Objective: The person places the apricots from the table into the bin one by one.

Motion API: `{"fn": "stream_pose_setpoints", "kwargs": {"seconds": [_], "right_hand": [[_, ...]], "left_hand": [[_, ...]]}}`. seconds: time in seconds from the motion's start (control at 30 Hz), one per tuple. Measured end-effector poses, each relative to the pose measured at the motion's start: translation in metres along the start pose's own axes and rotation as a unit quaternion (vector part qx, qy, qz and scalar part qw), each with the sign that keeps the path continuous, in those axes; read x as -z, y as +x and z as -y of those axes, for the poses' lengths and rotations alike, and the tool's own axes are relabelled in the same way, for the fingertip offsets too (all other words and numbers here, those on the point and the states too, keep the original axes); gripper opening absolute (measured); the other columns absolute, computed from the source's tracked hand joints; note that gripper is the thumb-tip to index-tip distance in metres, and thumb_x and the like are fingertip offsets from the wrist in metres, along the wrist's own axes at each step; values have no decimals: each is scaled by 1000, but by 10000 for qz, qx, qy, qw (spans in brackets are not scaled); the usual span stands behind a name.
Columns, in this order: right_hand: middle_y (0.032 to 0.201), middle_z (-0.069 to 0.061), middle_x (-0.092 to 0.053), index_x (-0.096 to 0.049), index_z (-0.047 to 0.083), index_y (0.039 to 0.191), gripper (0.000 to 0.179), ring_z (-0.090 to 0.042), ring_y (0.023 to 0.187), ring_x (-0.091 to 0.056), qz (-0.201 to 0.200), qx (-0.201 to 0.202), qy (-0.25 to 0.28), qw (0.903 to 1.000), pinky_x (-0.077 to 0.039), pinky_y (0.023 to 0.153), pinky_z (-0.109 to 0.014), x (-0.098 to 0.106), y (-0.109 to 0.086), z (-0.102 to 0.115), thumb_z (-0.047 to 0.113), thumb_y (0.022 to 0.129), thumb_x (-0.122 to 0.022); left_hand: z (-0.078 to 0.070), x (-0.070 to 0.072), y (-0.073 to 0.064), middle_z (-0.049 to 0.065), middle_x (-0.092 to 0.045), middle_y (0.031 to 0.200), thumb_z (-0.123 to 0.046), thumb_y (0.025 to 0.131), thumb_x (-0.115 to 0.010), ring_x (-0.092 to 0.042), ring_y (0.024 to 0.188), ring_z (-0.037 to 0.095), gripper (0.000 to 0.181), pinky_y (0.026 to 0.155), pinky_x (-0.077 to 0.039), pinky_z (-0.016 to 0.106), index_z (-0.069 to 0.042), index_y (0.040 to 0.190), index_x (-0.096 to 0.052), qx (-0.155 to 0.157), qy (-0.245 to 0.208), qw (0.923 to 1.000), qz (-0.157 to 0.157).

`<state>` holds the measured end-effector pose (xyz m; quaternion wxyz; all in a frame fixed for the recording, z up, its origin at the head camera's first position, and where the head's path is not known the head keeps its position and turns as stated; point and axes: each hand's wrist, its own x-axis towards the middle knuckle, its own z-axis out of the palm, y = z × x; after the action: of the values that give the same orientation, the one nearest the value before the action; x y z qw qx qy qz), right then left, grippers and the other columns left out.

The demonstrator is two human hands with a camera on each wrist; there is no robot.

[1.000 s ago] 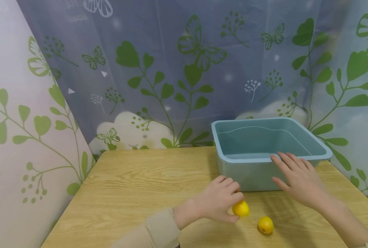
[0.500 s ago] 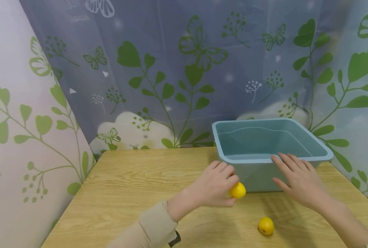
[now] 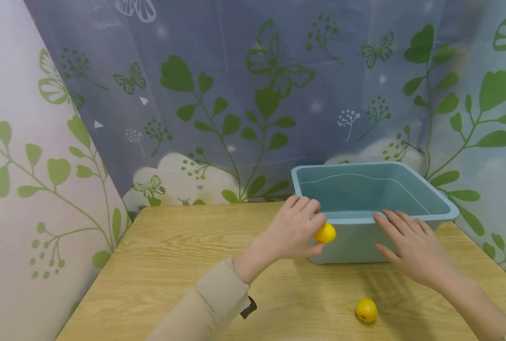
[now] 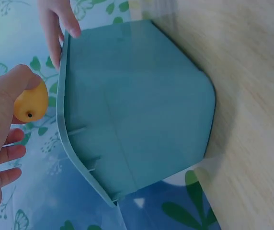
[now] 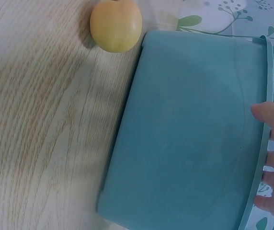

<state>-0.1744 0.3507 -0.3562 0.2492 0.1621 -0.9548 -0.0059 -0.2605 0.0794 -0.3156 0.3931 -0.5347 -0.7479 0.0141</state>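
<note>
A small rounded yellow fruit (image 3: 325, 232) is pinched between the thumb and fingers of my left hand (image 3: 293, 232), in front of the near left corner of the blue-grey plastic tub (image 3: 351, 241). In the left wrist view this fruit (image 4: 30, 103) is orange-yellow with a dark spot at one end, held at about rim height outside the tub. My right hand (image 3: 417, 248) lies at the tub's near rim, fingers extended over it and thumb on the outer side. A second yellow fruit (image 3: 366, 310) rests on the table in front of the tub.
The wood-grain table (image 3: 202, 246) carries the tub at its back right. Behind it hangs a blue-grey curtain (image 3: 219, 123) printed with green leaves and butterflies. A paler printed cloth (image 3: 31, 189) covers the left side.
My left hand has lifted the pinched fruit off the table area, up and slightly left to near rim height. My right hand and the second fruit have stayed in place.
</note>
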Motion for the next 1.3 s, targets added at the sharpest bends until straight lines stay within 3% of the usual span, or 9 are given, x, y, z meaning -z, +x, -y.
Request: {"fn": "stream_pose_setpoints", "kwargs": {"seconds": [0.23, 0.53, 0.8, 1.03, 1.3], "right_hand": [[132, -24, -43, -43, 3, 135, 67, -44, 119, -37, 56, -20, -43, 10000, -27, 92, -60, 0, 0, -1, 29, 80, -70], [132, -23, -43, -43, 3, 135, 67, -43, 119, -37, -14, 38, -39, 10000, -27, 91, -60, -1, -1, -1, 29, 80, -70], [131, -23, -44, -43, 3, 135, 67, -43, 118, -38, -102, 89, -38, 9999, -28, 91, -59, -3, -1, -3, 29, 80, -70], [132, -24, -43, -44, 2, 135, 68, -44, 118, -38, 63, 71, -101, 9999, -29, 91, -59, 0, 1, 0, 27, 78, -71], [133, -24, -42, -43, 2, 135, 67, -43, 119, -37, 103, 25, -65, 9999, -28, 92, -59, 1, 1, -1, 28, 80, -70]], "left_hand": [[12, -5, 13, 1, -53, 90, -42, 74, -58, -48, 79, 18, 30, 77, -39, 33, -16, 87, -60, -29, 404, 9991, -78], [26, -13, 22, 3, -53, 90, -43, 75, -57, -47, 79, 19, 31, 80, -39, 35, -15, 87, -61, 235, 643, 9977, -29], [35, -18, 35, 3, -52, 91, -44, 77, -56, -47, 81, 19, 32, 82, -39, 35, -16, 91, -61, 446, 771, 9953, 370], [40, -26, 43, 0, -51, 90, -48, 78, -55, -47, 82, 16, 35, 77, -37, 31, -18, 94, -62, 645, 936, 9911, 696], [42, -35, 51, 0, -51, 92, -49, 80, -56, -44, 80, 17, 35, 76, -36, 31, -18, 96, -62, 795, 918, 9894, 793]]}}
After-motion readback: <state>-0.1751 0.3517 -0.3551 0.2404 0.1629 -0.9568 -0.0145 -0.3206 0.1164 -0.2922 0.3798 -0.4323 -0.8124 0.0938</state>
